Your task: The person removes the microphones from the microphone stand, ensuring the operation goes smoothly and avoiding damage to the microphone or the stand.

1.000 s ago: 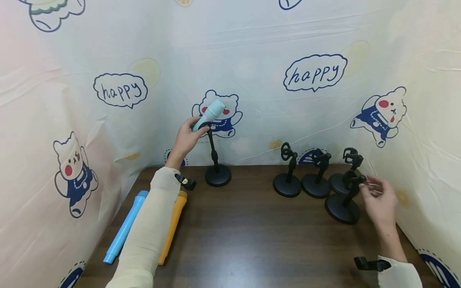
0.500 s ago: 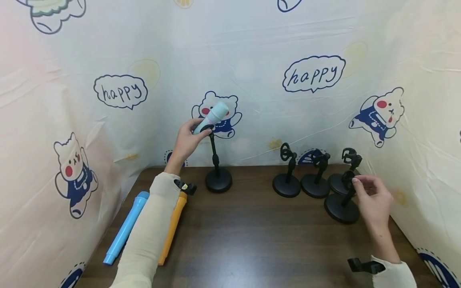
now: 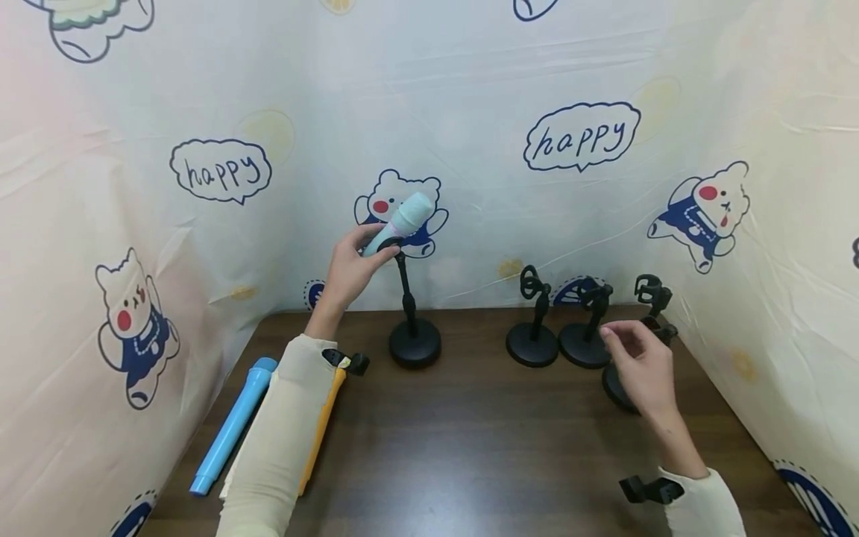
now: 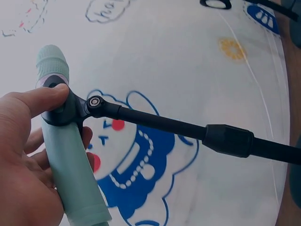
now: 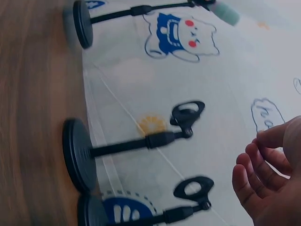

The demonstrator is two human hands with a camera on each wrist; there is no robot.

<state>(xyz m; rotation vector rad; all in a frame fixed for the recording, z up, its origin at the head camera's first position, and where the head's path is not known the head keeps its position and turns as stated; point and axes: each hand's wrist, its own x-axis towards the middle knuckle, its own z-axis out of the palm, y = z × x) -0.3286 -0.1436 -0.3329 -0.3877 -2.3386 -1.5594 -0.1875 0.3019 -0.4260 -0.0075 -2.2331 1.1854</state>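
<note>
My left hand [image 3: 349,272] grips a pale green toy microphone [image 3: 414,211] together with the clip at the top of a black microphone stand [image 3: 409,302]. In the left wrist view, the thumb presses on the black clip [image 4: 61,108], which is around the microphone's body, and the fingers lie behind. Whether the stand's round base touches the table cannot be told. My right hand [image 3: 644,369] holds nothing, its fingers loosely bent, in front of a black stand [image 3: 617,388] that it partly hides. In the right wrist view its fingertips [image 5: 251,149] are apart from the stands.
Several short black stands with bare clips, one a stand [image 3: 533,343], are grouped at the table's right rear. A blue microphone [image 3: 231,429] and an orange one [image 3: 322,440] lie at the left, the orange partly under the sleeve. A printed cloth [image 3: 470,246] rises behind the table.
The right hand has left the front right stand and moved left, in front of it. The left hand has shifted the stand and pale green microphone slightly right and nearer.
</note>
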